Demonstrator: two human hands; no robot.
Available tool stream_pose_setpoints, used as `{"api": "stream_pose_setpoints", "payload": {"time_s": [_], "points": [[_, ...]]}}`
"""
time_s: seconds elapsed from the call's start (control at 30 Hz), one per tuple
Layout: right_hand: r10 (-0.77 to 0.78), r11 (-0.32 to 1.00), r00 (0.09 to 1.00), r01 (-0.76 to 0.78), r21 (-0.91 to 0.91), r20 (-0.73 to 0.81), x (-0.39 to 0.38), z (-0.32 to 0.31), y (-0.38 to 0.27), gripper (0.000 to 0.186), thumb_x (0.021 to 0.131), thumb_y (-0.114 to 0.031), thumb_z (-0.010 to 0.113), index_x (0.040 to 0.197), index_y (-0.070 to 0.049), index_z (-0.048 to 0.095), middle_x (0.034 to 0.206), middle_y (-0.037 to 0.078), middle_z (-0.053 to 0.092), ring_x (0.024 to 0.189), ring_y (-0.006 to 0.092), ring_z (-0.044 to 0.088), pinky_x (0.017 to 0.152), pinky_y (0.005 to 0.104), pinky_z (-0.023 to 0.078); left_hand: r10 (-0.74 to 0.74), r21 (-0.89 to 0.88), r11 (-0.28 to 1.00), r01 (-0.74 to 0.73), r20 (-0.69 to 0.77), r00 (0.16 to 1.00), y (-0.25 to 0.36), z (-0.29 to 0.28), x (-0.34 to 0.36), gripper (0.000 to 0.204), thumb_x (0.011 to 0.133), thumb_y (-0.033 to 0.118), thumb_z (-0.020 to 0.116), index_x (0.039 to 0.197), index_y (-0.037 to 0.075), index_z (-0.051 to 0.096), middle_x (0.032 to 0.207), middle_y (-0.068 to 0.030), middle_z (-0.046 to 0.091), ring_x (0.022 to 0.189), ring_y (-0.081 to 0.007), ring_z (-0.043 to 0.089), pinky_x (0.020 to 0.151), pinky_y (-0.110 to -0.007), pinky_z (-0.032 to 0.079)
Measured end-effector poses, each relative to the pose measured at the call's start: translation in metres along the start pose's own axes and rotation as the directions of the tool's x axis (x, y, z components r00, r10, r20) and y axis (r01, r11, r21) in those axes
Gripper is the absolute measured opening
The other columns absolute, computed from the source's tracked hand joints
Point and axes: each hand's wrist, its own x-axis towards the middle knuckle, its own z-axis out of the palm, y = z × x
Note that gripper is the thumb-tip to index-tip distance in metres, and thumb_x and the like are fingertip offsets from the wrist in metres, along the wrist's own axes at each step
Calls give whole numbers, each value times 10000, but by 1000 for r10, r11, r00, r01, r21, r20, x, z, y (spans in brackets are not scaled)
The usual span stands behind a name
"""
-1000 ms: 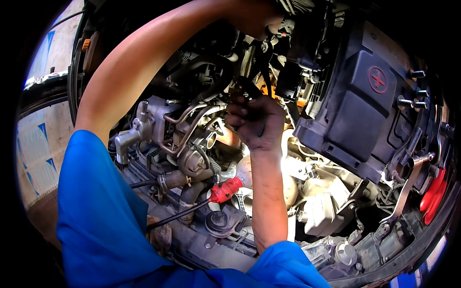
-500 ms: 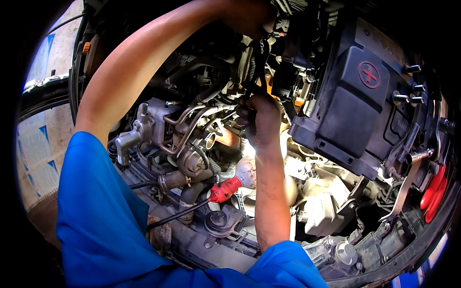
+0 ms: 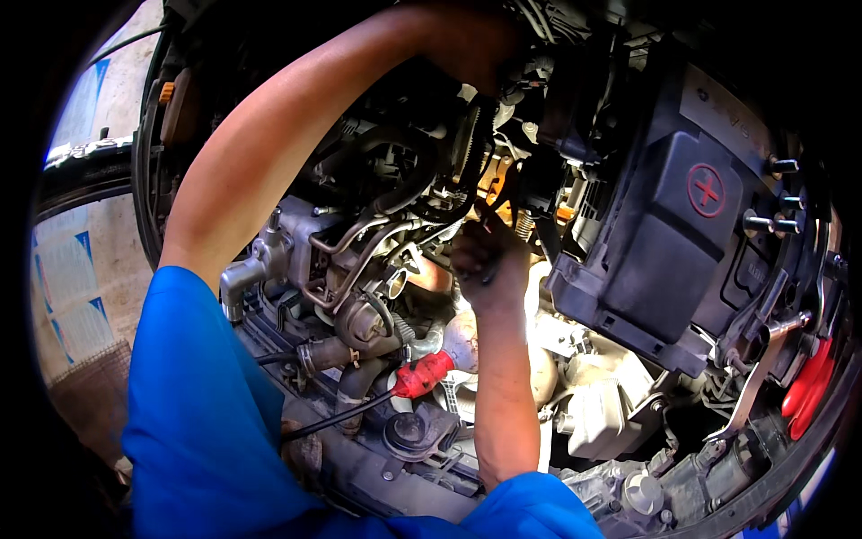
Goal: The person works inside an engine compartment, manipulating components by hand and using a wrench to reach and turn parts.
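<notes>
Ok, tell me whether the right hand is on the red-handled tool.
No, the red-handled tool lies at the picture's right, well apart from the right hand.

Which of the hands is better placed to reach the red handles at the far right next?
Right, I'd judge: the right hand is lower in view and nearer the red handles. The left hand is farther off, in shadow near the picture's top. Whether the right hand grips anything is unclear.
</notes>
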Motion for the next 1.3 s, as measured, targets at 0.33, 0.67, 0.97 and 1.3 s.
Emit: {"api": "stream_pose_setpoints", "payload": {"time_s": [0.33,0.67,0.97,1.3], "points": [[-521,-184,824,148,-972,224,-46,55,52,440,804,-91,486,1216,60,492,806,252,619,768,409,610,724,465,462,30,36,999,-40,255,966,-3,-17,5,296,785,392,611,949,174,725,963,-81,698,960,-304,638,896,-480,451],[-220,549,951,303,-779,216,-37,65,17,310,814,2,464,1113,59,524,973,136,645,846,218,633,656,355,559,107,-35,994,-102,169,980,-2,-17,8,259,755,323,650,922,137,716,885,-104,693,902,-304,648,805,-453,481],[-254,650,959,265,-712,125,-23,61,6,299,785,14,511,1082,33,543,914,116,643,818,209,637,713,338,552,89,-134,987,-84,32,995,7,-1,7,257,687,169,631,913,82,717,875,-170,682,868,-344,645,777,-444,496],[-261,-386,614,640,-664,744,-5,26,-7,154,702,81,573,810,-27,590,724,104,596,661,245,578,619,352,490,3,-144,990,5,54,999,11,9,7,355,732,166,667,1071,62,681,998,-166,678,979,-306,632,881,-409,488]]}}
